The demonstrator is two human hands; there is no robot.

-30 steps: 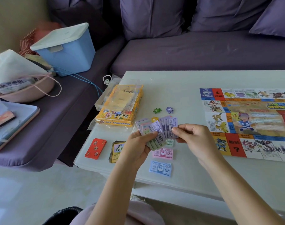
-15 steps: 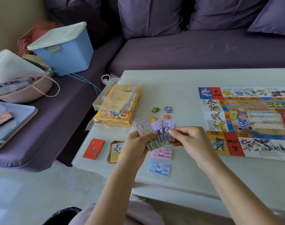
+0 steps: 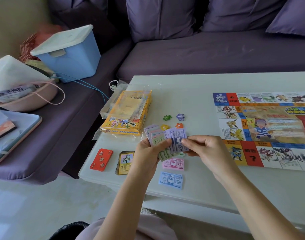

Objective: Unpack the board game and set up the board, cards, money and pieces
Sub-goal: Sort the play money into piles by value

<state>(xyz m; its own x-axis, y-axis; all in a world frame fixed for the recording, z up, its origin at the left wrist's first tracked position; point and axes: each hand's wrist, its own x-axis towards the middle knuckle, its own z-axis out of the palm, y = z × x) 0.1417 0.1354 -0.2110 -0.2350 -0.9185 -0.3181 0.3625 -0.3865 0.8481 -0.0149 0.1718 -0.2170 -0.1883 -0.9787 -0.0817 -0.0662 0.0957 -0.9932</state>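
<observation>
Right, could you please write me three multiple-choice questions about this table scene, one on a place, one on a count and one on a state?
1. Where do the red cards lie relative to the picture cards?
A. to their left
B. to their right
C. on top of them

2. How many star pieces lie on the table?
A. two
B. four
C. six

3. How is the board lying?
A. folded shut
B. rolled up
C. spread flat

Answers:
1 A: the red stack sits apart from the picture cards, nearer the table's left edge.
2 B: a green, a purple, a yellow and an orange one show to the right of the box.
3 C: its printed squares face up across the table.
</observation>
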